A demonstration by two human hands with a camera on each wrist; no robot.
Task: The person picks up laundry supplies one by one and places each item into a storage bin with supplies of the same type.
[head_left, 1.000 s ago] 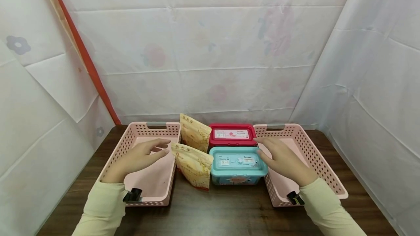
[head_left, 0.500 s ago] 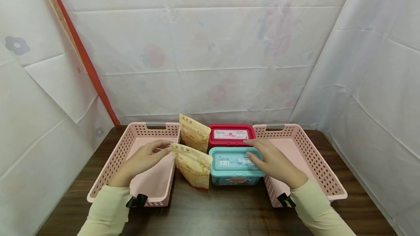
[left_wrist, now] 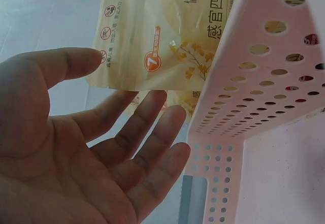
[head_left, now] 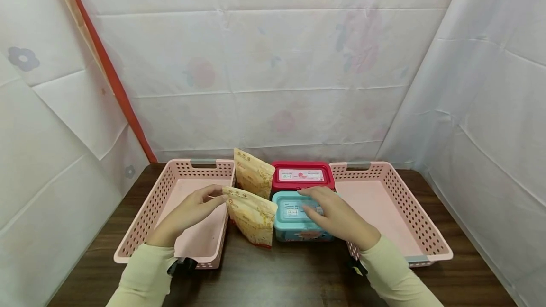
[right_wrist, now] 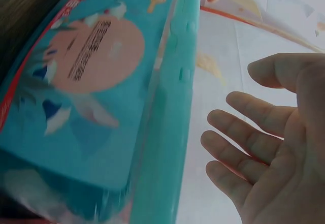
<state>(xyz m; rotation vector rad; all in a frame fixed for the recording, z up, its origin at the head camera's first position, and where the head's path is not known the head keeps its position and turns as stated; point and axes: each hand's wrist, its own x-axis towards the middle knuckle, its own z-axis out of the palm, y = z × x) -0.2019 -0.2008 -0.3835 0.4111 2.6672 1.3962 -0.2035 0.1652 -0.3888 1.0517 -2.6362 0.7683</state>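
My left hand (head_left: 193,213) is at the upper left corner of the front yellow stand-up pouch (head_left: 253,219). In the left wrist view its thumb overlaps the edge of the pouch (left_wrist: 162,36), while the relaxed fingers reach behind, apart from the thumb. A second yellow pouch (head_left: 252,174) stands just behind. Over the teal lidded box (head_left: 292,224) hovers my right hand (head_left: 339,214), fingers loosely extended, hiding the lid's right part. The right wrist view shows that palm (right_wrist: 289,168) facing the lid, holding nothing. A red lidded box (head_left: 302,165) sits behind the teal one.
Pink perforated baskets flank the goods: one left (head_left: 222,238) beside the pouches, one right (head_left: 409,203) beside the boxes. All stand on a dark wooden table (head_left: 273,283). White sheeting (head_left: 264,60) encloses the back and sides.
My right hand has moved left from the teal box's right edge to over its lid. The left hand has shifted slightly right, closer around the front pouch's corner. Pouches, boxes and baskets have stayed put.
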